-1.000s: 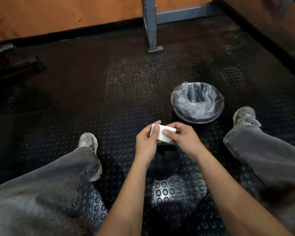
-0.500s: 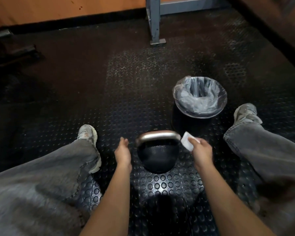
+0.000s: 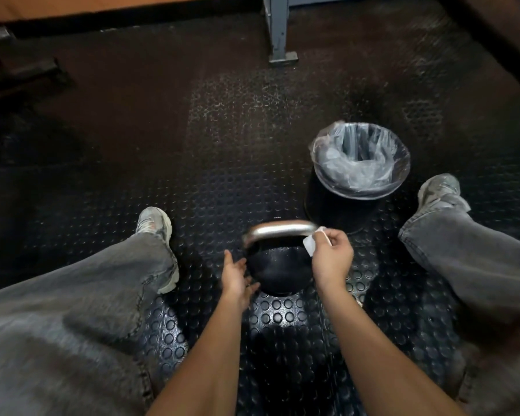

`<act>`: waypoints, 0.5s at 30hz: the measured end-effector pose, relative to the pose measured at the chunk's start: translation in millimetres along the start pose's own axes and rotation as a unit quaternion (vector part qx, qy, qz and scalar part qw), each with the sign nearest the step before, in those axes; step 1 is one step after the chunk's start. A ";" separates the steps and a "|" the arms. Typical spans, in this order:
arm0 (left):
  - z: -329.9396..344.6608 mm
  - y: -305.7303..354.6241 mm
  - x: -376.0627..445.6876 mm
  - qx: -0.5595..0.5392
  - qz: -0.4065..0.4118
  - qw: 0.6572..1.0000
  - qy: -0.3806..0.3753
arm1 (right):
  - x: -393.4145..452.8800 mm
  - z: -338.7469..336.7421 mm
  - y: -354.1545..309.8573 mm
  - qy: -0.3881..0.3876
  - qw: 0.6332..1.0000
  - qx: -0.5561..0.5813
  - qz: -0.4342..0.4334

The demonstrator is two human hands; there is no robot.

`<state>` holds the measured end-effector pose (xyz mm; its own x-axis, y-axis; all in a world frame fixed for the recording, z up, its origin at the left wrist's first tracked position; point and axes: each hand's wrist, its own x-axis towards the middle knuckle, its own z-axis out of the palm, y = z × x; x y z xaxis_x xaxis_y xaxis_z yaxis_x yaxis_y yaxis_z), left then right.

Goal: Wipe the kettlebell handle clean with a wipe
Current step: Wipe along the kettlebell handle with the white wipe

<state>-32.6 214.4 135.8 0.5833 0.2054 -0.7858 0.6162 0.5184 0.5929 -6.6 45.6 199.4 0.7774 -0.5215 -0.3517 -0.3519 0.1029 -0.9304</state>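
Left hand (image 3: 237, 273): fingers spread, empty, at the 9 o'clock flank of the kettlebell (image 3: 278, 268).
Right hand (image 3: 330, 256): grip pinched on the wipe (image 3: 310, 244), touching the handle's 3 o'clock end (the nearer hand).
Handle (image 3: 279, 229): long axis 9-to-3; the wipe's stroke likely runs toward 9.
Floor (image 3: 222, 139): black studded rubber.
Bin (image 3: 360, 163): lined, at 1 o'clock.

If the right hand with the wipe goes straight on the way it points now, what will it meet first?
Most likely the kettlebell handle. The right hand holds the wipe at the handle's right end, pointing forward and left. Whether the wipe already touches the metal I cannot tell. The bin stands further off, to the right.
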 end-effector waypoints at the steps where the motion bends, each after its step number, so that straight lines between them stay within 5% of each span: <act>1: 0.7 -0.5 1.2 0.006 0.002 1.000 -0.001 | -5.2 0.6 -0.6 -0.019 0.999 -0.027 -0.044; 5: -1.5 0.3 7.2 0.017 0.013 1.000 -0.010 | -5.9 1.5 15.2 -0.046 0.988 -0.125 -0.072; 10: -3.5 5.2 10.2 -0.003 0.008 0.999 -0.040 | 22.3 1.6 31.8 0.036 0.991 -0.037 0.122; 15: -4.8 1.8 16.2 -0.003 0.010 0.999 -0.034 | 5.7 1.2 2.6 0.012 0.996 -0.070 -0.059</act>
<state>-24.6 222.6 123.3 0.6308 0.1591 -0.7595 0.6004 0.5201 0.6075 -2.4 43.8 194.9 0.8051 -0.5440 -0.2365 -0.3293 -0.0784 -0.9409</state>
